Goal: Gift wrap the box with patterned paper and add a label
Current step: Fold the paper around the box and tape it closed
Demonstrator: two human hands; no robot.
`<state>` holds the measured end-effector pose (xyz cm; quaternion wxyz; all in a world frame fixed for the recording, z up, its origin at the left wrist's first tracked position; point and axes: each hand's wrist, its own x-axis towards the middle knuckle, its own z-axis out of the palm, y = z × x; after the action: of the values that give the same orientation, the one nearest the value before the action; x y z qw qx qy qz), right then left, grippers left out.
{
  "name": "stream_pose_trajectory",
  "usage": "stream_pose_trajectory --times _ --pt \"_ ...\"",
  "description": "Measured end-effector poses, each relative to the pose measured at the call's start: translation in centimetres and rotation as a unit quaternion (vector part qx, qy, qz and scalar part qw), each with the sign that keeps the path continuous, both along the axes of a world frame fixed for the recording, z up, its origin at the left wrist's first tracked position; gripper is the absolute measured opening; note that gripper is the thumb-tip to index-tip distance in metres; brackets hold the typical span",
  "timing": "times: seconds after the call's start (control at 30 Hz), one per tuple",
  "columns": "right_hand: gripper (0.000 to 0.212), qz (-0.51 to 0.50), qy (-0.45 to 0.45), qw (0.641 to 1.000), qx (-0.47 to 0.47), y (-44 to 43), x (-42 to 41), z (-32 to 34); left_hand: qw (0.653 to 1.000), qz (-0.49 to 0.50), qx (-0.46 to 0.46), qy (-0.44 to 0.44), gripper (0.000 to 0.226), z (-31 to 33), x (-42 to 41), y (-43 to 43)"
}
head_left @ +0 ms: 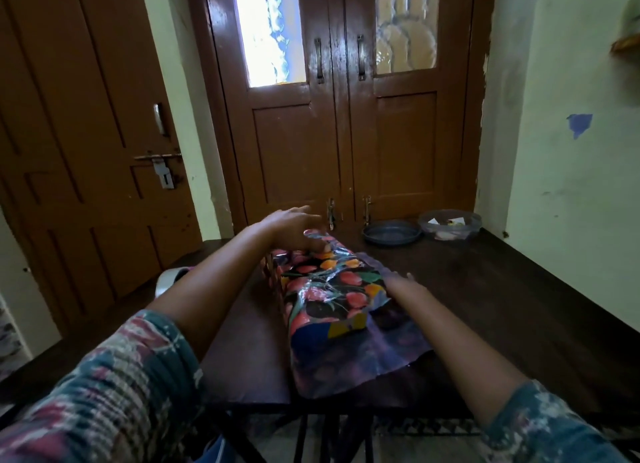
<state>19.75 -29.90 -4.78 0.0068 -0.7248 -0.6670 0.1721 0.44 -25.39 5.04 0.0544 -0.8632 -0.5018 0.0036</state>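
The box [329, 286] runs lengthwise away from the person. The left hand [294, 228] presses flat on its far end, and the right hand [403, 282] lies spread along its right side, nearer the loose paper [367, 358].

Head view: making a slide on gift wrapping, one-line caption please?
Left hand and right hand steady a long box, partly wrapped in glossy fruit-patterned paper, on a dark wooden table.

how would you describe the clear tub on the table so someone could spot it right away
Start at the brown double door straight ahead; the far edge of the dark wooden table meets its foot. There, near the right wall, two round things sit side by side. The tub is the right-hand one: see-through, with pale bits inside, unlike the shallow, opaque dark dish beside it.
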Motion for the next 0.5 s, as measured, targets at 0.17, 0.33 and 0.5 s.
stream_pose_trajectory --times 0.17,0.33,0.5 --pt "0.059 -0.040 0.102 0.994 0.003 0.5 0.9 -2.6 0.988 -0.032 -0.125 -0.082 0.047 -1.8 -1.0 1.4" --pt "0.048 -0.076 0.057 0.995 -0.005 1.7 3.7 -0.1 0.998 -0.047 -0.015 0.026 0.053 0.4 0.4 1.5" --pt "0.033 -0.048 0.033 0.998 -0.017 5.0 3.8 1.3 0.999 -0.027 -0.019 0.008 0.046 0.9 0.8 2.5"
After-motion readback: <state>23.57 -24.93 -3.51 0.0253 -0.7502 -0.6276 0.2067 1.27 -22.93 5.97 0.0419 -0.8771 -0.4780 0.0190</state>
